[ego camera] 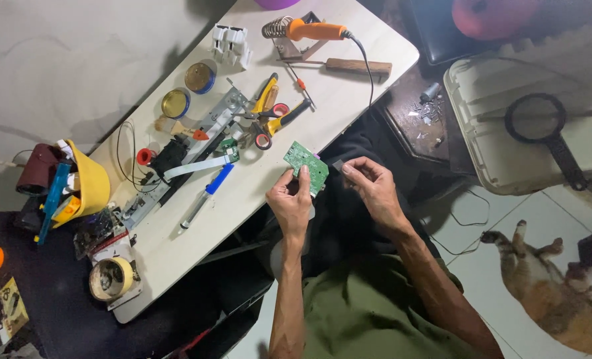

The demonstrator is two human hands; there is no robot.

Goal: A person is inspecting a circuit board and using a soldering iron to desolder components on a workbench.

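A: Two bare hands meet just off the table's near edge. The left hand (291, 203) is clamped on the small green rectangular circuit board (306, 166), thumb and fingers pinching its lower corner so it tilts up.

B: And the right hand (370, 186)?

A: Fingertips pressed together on a small dark piece (338, 165), just beside the board's right edge, apart from it. It looks like an inspect-or-fit step; the next move calls for steadying the board and lining that piece up finely.

B: Farther out?

A: On the pale wooden tabletop (176, 246), a blue-handled screwdriver (206, 197), yellow-handled pliers (267, 96), then the orange-handled soldering iron (316, 30) in its stand.
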